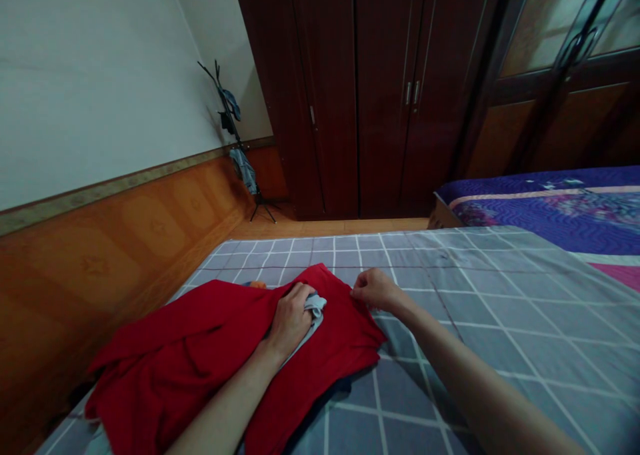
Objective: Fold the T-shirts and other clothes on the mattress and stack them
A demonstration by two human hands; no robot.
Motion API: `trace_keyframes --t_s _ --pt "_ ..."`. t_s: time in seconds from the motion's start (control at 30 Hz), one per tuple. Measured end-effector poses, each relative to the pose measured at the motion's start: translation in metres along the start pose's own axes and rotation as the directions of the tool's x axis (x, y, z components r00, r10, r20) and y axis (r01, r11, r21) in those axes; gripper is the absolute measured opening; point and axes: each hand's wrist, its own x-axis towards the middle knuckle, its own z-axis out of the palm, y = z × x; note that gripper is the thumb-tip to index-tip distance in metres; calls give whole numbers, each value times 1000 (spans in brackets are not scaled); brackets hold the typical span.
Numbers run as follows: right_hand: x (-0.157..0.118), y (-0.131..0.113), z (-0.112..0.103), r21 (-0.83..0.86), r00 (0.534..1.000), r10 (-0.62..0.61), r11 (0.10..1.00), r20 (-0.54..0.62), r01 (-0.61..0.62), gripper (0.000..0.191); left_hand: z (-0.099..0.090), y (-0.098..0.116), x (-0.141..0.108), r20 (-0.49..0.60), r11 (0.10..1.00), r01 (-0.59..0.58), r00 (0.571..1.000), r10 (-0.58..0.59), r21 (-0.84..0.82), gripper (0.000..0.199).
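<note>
A red garment [210, 335] lies spread and rumpled over the left part of the bed. My left hand [293, 318] rests on top of it, closed on a bunched light grey cloth [315, 305]. At the garment's right edge, my right hand [375, 288] pinches the red fabric between thumb and fingers. Some dark cloth [340, 388] shows from under the garment's lower right side. A small orange item [257, 284] peeks out behind its far edge, mostly hidden.
A grey checked sheet [500, 322] covers the bed. Beyond its foot stand a dark red wardrobe [380, 108] and a coat rack [243, 155] with clothes. To the right is another bed with a purple cover [545, 222]. A wood-panelled wall [150, 222] runs along the left.
</note>
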Motion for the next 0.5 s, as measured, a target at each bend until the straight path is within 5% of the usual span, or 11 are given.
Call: trace_keyframes --t_s 0.13,0.5 --pt "-2 1 -2 24 999 4 1000 54 -5 7 1 1 0 6 1000 -7 1000 7 23 15" --pt "-2 -1 0 68 1000 -7 998 -20 9 8 -1 4 -1 7 999 -13 1000 13 42 11"
